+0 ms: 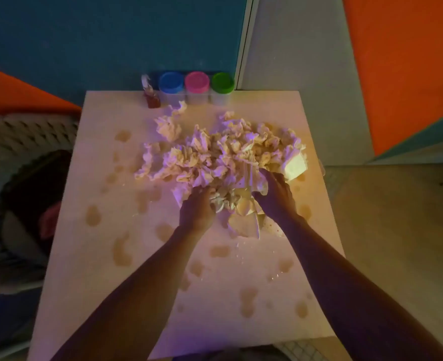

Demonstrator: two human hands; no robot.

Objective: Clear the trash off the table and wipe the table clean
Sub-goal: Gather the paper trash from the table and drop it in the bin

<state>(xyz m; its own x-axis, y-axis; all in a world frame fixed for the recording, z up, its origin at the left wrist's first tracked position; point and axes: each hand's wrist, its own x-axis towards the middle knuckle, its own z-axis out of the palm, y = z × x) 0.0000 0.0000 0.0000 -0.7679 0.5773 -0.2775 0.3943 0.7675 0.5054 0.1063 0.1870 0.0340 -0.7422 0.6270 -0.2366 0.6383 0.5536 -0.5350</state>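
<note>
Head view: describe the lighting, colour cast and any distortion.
Head view: dim; purple cast on the pile of crumpled paper, warm yellow around the right hand; soft focus throughout; wide-angle bending of the table edges; the left hand is in shade.

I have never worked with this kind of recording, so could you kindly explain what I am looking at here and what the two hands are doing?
There is no machine here: a person wears a camera on the head, looking down at their own bare arms. The single picture shows a pale table dotted with brownish spill marks. A large pile of crumpled paper lies across its middle. The left hand and the right hand both grip the near edge of that pile, apparently gathering it. At the far edge stand three jars with blue, pink and green lids, beside a small brown bottle.
</note>
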